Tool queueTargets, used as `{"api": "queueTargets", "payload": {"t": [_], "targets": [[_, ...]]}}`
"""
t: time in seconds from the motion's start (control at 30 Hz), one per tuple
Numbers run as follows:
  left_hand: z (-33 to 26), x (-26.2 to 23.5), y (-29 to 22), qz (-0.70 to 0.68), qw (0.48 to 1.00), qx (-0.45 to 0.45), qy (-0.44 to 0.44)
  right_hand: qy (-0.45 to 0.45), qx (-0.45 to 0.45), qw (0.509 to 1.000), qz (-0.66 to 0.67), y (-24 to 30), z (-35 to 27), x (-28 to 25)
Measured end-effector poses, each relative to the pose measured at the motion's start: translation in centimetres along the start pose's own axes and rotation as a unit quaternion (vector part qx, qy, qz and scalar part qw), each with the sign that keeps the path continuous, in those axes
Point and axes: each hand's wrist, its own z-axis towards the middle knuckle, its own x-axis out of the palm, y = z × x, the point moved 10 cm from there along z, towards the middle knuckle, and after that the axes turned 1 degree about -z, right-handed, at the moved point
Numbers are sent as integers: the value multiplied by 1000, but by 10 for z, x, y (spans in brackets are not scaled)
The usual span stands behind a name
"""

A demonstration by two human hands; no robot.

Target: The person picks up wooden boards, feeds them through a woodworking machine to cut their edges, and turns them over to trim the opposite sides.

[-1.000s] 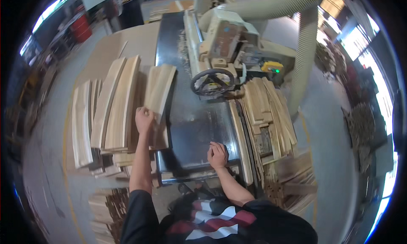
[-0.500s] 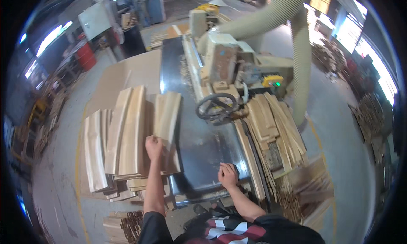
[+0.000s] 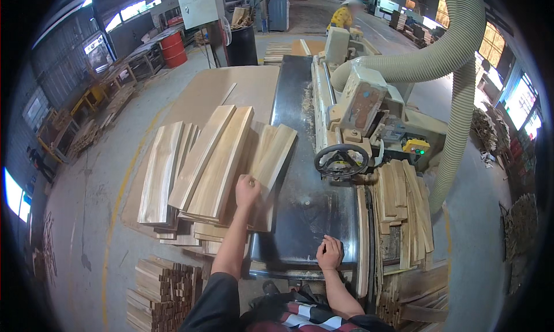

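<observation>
My left hand (image 3: 247,189) grips the near part of a pale wooden plank (image 3: 271,161) that lies half on the dark steel machine table (image 3: 306,211). To its left sits a stack of similar planks (image 3: 202,170), fanned out and tilted. My right hand (image 3: 329,254) rests flat with fingers apart on the near edge of the machine table and holds nothing. A black handwheel (image 3: 341,160) stands at the table's right side, in front of the beige machine body (image 3: 360,104).
More planks (image 3: 404,211) are piled to the right of the table. A bundle of short sticks (image 3: 161,288) lies at lower left. A ribbed dust hose (image 3: 456,72) arcs over the machine. A person in yellow (image 3: 343,14) stands far behind. Red drum (image 3: 174,49) at back left.
The view has tilted up, so more of the hall shows. My left hand stays on the plank and my right hand stays on the table edge.
</observation>
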Motion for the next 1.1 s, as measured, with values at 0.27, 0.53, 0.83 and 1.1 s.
{"api": "queueTargets", "payload": {"t": [0.27,0.53,0.83,1.1], "targets": [[-1,-1,-2,4,1000,-3,-18,-7,4,1000,0,-1,-1,-3],[-2,-1,-9,37,999,13,-5,7,13,1000,11,-2,-4,1],[4,-1,21,-46,997,-31,-50,1,12,1000,4,0,2,-5],[2,-8,8,-3,997,-3,-75,2,12,1000,11,-5,-2,1]]}}
